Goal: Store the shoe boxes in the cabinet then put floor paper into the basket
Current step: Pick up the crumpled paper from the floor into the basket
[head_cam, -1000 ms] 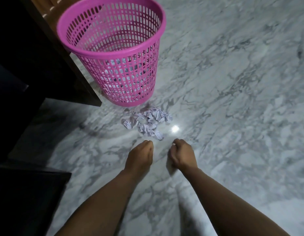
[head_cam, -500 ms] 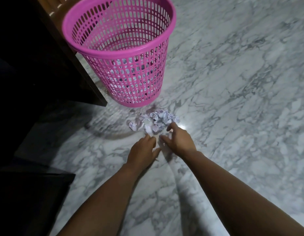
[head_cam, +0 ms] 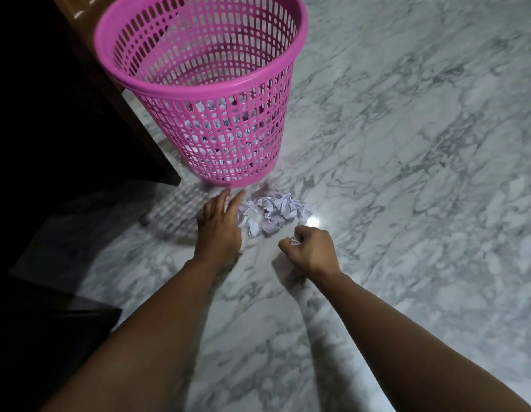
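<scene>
Several crumpled paper (head_cam: 273, 214) scraps lie in a loose heap on the marble floor (head_cam: 407, 173), just in front of the pink basket (head_cam: 204, 93) and near both hands. They look feather-light, soft and springy, so I judge they will crush rather than break and can be taken anywhere; scooping the heap from its 2 sides should gather more than picking 1 scrap at a time, though light bits may slip out between fingers.

At the heap's left edge the left hand (head_cam: 218, 230) lies flat with fingers straight and spread, touching or nearly touching the outer scraps. Curled into a fist, the right hand (head_cam: 310, 248) hangs just beside the heap, a bit of white paper showing inside its fingers.

Standing upright, the basket has latticed walls, and through them pale crumpled scraps show at the bottom, filling only its lowest part. Dark furniture (head_cam: 79, 114) stands beside it.
</scene>
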`<state>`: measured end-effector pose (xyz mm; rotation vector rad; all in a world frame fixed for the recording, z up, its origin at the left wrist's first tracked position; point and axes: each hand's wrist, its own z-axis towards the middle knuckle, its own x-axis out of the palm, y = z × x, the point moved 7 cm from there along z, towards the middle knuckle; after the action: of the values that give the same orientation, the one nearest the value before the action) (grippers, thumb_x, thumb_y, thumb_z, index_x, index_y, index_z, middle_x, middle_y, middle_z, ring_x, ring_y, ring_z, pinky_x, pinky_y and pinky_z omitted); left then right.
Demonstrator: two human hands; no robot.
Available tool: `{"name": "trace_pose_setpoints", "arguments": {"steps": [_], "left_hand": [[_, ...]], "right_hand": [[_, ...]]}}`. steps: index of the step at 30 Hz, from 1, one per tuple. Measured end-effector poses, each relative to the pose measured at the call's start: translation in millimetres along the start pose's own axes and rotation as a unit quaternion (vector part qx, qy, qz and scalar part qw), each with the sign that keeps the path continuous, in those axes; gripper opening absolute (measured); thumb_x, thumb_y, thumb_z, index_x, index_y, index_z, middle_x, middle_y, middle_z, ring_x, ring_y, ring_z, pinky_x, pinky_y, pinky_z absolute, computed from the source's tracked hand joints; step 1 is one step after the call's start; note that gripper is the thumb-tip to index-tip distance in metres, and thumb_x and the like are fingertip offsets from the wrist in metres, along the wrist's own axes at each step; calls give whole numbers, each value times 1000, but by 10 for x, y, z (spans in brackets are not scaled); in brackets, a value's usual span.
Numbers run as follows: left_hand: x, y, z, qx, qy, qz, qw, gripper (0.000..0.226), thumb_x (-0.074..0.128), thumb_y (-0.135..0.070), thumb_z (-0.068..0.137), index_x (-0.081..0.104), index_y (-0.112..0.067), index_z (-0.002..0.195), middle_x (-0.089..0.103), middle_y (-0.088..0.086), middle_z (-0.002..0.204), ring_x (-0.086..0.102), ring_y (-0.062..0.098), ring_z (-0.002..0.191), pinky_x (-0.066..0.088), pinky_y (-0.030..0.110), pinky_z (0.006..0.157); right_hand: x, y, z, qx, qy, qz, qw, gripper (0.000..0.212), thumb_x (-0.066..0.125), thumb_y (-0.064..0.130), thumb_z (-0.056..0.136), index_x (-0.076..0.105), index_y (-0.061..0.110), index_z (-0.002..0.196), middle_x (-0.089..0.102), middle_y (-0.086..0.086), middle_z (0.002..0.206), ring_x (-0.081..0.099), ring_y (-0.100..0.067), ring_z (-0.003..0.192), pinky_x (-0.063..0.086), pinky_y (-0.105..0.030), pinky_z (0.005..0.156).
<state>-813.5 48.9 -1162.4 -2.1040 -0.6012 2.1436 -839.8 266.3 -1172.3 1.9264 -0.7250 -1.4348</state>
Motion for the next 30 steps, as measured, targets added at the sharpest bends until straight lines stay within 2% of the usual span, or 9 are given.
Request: {"name": "trace_pose_setpoints", "arguments": {"steps": [3, 6, 9, 13, 17, 22, 25, 27, 30], "left_hand": [[261, -41, -135, 75, 79, 61, 992, 91, 56, -17, 80, 16, -41, 157, 16, 1, 166, 30, 31, 138, 35, 50, 107], [319, -75, -277, 101, 37, 82, 991, 73, 56, -21, 85, 33, -36, 153, 35, 0, 157, 42, 29, 128, 41, 46, 98], [347, -113, -403, 94, 0, 69, 993, 63, 58, -16, 84, 47, -31, 144, 46, -1, 143, 47, 29, 115, 42, 42, 90], [346, -203, -540, 94, -13, 14, 995, 42, 51, -19, 82, 58, -23, 123, 55, 1, 115, 49, 29, 97, 46, 45, 82], [303, -253, -632, 63, 28, -16, 997, 21, 47, -24, 80, 50, -28, 100, 56, -8, 97, 53, 27, 92, 43, 41, 76], [165, -286, -692, -47, 87, -150, 984, 58, 26, -41, 70, 54, -34, 120, 63, -7, 107, 56, 22, 99, 51, 41, 84], [30, -469, -708, 20, 52, -205, 977, 38, 27, -37, 74, 59, -25, 90, 61, -6, 91, 55, 19, 86, 49, 41, 77], [-141, -565, -622, 31, 25, -241, 970, 23, 33, -29, 80, 55, -23, 85, 60, -5, 85, 57, 21, 81, 50, 43, 74], [-756, -785, -373, 38, -64, -286, 955, 19, 38, -23, 85, 55, -14, 82, 58, -1, 71, 59, 29, 72, 50, 45, 67]], "right_hand": [[-2, 182, 89, -45, 18, -8, 999, 31, 67, 39, 77, 40, 25, 76, 44, 4, 54, 40, -17, 53, 35, -38, 54], [132, 329, 218, -81, 69, -78, 991, 40, 65, 47, 86, 48, 33, 119, 69, 1, 83, 63, -29, 80, 48, -38, 67], [346, 264, 305, -66, 128, -212, 967, 43, 55, 47, 97, 45, 27, 135, 72, -10, 108, 66, -36, 102, 51, -40, 78], [433, 160, 237, -56, 149, -241, 957, 33, 47, 48, 104, 49, 21, 122, 69, -11, 108, 65, -35, 101, 43, -36, 71], [407, 62, 62, -71, 137, -248, 956, 31, 41, 46, 105, 50, 17, 111, 67, -13, 106, 65, -37, 99, 44, -36, 70], [280, -140, -200, -43, 147, -231, 961, 37, 34, 48, 107, 51, 16, 104, 70, -17, 104, 64, -39, 100, 40, -37, 71], [92, -83, -287, -9, 96, -150, 984, 39, 45, 48, 101, 45, 18, 76, 61, -7, 74, 60, -34, 79, 45, -37, 68], [-139, 175, -245, -31, 36, -74, 996, 41, 50, 45, 93, 40, 15, 66, 47, -3, 57, 49, -27, 62, 45, -38, 64], [-614, 830, -128, -113, -46, 28, 992, 34, 54, 47, 86, 53, 15, 77, 60, -2, 66, 60, -22, 67, 48, -37, 66]]}}
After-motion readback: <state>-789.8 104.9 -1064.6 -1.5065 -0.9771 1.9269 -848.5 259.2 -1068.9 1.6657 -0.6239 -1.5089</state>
